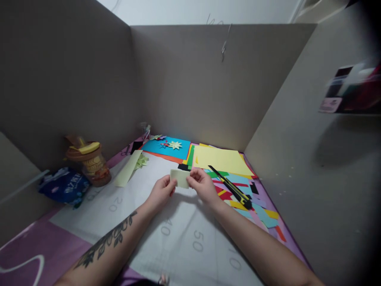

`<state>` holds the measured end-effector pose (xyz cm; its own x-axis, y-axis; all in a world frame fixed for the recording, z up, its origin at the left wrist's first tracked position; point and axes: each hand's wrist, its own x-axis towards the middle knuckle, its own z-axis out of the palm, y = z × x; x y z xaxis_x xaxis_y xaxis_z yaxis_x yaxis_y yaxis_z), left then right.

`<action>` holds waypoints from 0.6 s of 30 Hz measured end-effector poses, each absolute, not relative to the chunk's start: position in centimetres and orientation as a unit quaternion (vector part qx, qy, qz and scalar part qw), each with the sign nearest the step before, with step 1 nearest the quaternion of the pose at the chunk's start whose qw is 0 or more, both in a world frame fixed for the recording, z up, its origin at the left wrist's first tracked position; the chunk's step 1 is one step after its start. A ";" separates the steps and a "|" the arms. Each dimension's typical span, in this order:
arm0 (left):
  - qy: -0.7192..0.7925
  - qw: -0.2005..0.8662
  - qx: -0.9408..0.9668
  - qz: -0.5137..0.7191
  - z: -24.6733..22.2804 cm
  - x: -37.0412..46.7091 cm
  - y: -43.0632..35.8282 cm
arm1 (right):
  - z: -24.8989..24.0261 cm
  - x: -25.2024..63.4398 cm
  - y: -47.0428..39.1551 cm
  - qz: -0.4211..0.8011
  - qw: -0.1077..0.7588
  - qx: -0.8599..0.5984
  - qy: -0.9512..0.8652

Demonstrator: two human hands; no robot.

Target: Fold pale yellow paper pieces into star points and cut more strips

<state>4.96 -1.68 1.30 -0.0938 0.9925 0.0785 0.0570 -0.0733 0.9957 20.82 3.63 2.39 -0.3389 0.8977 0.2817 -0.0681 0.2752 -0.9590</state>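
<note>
Between both hands, above the white sheet, is a small pale green piece of paper (180, 178). My left hand (163, 190) pinches its left edge with thumb and fingers. On the opposite edge, my right hand (204, 184) grips it the same way. Right of my right hand lies a black and yellow utility knife (230, 188), on top of scattered coloured paper scraps (268, 217). A long pale green paper strip (127, 171) and some crumpled-looking light green cut paper (141, 161) lie to the left of the hands.
Behind the hands are a blue sheet (151, 147) bearing paper stars (175, 145) and a stack topped by a pale yellow sheet (220, 159). A brown cup with a yellow lid (97, 165) and a blue packet (65, 186) stand at left. Grey panels (193, 87) enclose the table.
</note>
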 end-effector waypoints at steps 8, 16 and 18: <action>0.523 0.438 0.532 0.502 1.5 4.6 -2.0 | 2.5 22.0 4.8 0.511 0.441 -0.327 -0.661; 0.526 0.449 0.527 0.494 1.9 5.0 -2.2 | 2.6 22.1 4.8 0.504 0.444 -0.338 -0.660; 0.529 0.444 0.527 0.496 1.8 5.0 -2.3 | 2.8 22.0 4.6 0.496 0.447 -0.342 -0.661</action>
